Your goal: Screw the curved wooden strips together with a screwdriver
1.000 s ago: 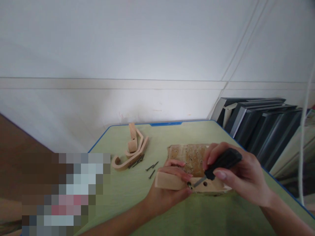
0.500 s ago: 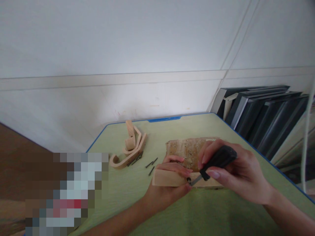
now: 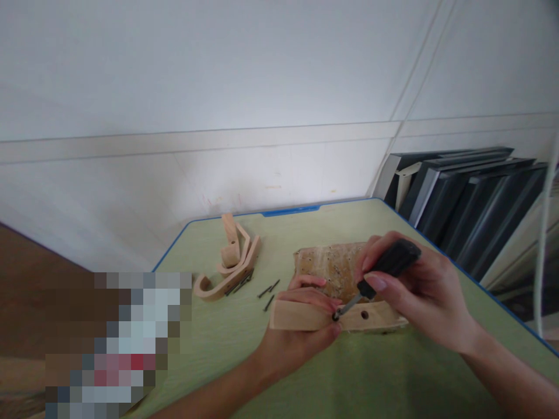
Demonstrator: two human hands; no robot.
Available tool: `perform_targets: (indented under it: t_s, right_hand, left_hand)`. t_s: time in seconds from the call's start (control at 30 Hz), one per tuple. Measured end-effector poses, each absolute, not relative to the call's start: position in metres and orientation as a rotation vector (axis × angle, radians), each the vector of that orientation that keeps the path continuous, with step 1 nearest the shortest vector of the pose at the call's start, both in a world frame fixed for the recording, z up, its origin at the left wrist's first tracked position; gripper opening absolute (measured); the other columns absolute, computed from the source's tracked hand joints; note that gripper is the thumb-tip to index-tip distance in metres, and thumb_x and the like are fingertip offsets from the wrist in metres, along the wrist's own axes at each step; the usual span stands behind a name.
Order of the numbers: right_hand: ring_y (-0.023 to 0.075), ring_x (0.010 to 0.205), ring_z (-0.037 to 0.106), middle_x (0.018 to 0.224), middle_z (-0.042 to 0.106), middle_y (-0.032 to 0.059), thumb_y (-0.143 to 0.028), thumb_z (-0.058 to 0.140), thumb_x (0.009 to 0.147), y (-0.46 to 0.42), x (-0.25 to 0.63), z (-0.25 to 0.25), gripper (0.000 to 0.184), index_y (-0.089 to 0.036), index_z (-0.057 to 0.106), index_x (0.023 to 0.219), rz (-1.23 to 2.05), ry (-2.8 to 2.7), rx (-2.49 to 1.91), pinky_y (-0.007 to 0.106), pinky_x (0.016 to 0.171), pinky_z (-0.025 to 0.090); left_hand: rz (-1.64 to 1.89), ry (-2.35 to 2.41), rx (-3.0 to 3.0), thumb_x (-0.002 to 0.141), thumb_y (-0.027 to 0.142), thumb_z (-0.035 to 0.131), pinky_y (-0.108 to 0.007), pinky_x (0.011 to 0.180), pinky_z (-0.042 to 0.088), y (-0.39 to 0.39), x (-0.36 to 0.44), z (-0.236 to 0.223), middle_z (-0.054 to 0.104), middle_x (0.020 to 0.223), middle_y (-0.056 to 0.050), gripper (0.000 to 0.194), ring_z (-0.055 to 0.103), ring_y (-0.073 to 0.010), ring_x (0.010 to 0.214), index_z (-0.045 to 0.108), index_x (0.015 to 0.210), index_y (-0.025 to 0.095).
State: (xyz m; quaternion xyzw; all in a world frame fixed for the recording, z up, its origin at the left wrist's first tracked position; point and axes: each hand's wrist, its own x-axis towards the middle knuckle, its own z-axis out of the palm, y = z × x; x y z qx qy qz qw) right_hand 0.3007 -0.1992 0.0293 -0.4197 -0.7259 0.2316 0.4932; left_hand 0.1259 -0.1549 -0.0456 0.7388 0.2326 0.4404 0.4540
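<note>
My left hand [image 3: 301, 326] grips a pale wooden block [image 3: 379, 317] lying on the green table [image 3: 340, 384], thumb and forefinger pinched at a small dark screw [image 3: 335, 317] on its front face. My right hand [image 3: 419, 291] is wrapped round the black handle of a screwdriver [image 3: 384, 265], whose metal tip meets that screw. A round hole shows in the block just right of the tip. Behind the block lies a worn brown board [image 3: 332, 265].
Curved wooden pieces [image 3: 229, 265] are heaped at the table's back left, with a few loose dark screws [image 3: 268, 291] beside them. Dark framed panels [image 3: 463, 198] lean against the wall at right. A white cord [image 3: 544, 233] hangs at the right edge. A blurred patch covers the lower left.
The screwdriver handle has tilted up and back a little, and the block's front hole shows again. The view shifted slightly; both hands stay at the block.
</note>
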Motion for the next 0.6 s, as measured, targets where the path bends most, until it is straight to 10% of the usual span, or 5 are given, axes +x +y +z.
perform_targets:
  t_s: [0.6]
  right_hand:
    - [0.0085,0.064,0.047,0.072,0.05,-0.0019,-0.02,0.053,0.08,-0.1991,0.2975,0.0293,0.005,-0.018,0.049,0.081,0.572,-1.729,-1.094,0.021,0.056,0.037]
  left_hand:
    - [1.103,0.559,1.912,0.068,0.015,0.062,-0.038,0.086,0.041,-0.1593,0.1306,-0.0411,0.066,0.069,0.0,0.009,0.058,-0.0171,0.077,0.06,0.062,0.02]
